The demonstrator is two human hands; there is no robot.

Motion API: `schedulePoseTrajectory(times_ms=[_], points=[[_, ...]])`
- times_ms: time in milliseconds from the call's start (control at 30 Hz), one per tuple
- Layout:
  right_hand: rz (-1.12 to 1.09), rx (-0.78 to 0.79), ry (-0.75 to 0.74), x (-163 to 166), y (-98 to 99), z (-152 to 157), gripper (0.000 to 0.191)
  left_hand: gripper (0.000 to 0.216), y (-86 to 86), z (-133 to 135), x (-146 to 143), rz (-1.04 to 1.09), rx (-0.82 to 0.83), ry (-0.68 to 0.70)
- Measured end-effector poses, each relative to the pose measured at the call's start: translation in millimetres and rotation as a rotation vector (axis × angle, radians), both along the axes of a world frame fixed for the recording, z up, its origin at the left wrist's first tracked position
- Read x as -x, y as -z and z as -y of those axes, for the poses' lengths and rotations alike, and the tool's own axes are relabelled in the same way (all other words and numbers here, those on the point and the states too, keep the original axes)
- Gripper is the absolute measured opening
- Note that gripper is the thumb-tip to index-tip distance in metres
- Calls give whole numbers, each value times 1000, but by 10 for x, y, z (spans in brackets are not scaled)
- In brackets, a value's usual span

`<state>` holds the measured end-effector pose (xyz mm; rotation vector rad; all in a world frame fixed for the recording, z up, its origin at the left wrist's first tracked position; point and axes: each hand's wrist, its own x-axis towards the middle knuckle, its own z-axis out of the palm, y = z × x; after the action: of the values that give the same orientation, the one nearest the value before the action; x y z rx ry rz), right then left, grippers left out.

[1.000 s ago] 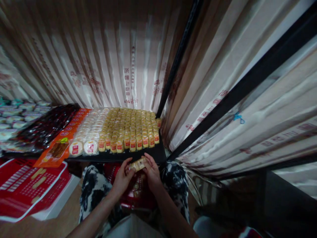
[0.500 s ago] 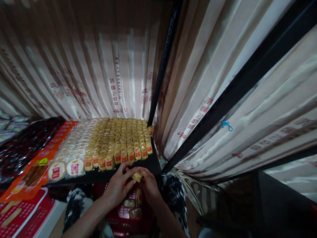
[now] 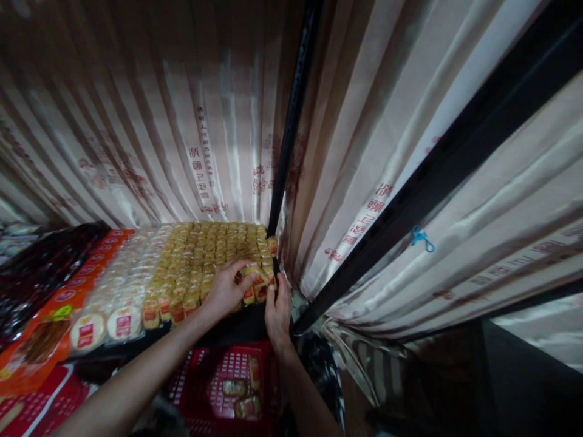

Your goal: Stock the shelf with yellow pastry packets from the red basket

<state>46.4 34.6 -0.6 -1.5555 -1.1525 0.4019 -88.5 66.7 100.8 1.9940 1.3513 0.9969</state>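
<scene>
My left hand (image 3: 230,288) is closed, thumb and fingers round a small yellow cake in clear wrap (image 3: 256,275), at the front right of the rows. Beside it, my right hand (image 3: 279,312) has its fingers stretched out along the right end of those rows and grips nothing that I can see. The rows are many matching wrapped cakes (image 3: 200,258) with red labels, standing close together on a black shelf (image 3: 228,328). Below my hands, a red perforated basket (image 3: 204,370) holds three wrapped cakes (image 3: 248,406).
Left of the yellow cakes are white round packaged cakes (image 3: 122,323), an orange packet (image 3: 59,315) and dark shiny packets (image 3: 50,273). Another red basket (image 3: 50,400) is at the lower left. Black posts (image 3: 291,121) and pleated curtains (image 3: 218,121) enclose the back and right.
Both hands have moved up and forward from above the basket to the right front of the rows. The left hand carries the cake; the right has let go of it.
</scene>
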Motion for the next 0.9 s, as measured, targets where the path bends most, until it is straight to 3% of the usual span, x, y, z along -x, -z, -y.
schedulePoseTrajectory(times_ms=[233,467,700,900], points=[[26,53,-27,-9,310,-252,64,27,-110,-574,-469,-84,-5,-47],[111,60,-15,29,406,-236,60,29,13,-937,-932,-256,0,36],[106,32,-20,8,397,-226,57,30,249,-1101,-988,-483,9,87],[119,50,-22,20,370,-211,56,30,250,-1131,-999,-602,14,138]])
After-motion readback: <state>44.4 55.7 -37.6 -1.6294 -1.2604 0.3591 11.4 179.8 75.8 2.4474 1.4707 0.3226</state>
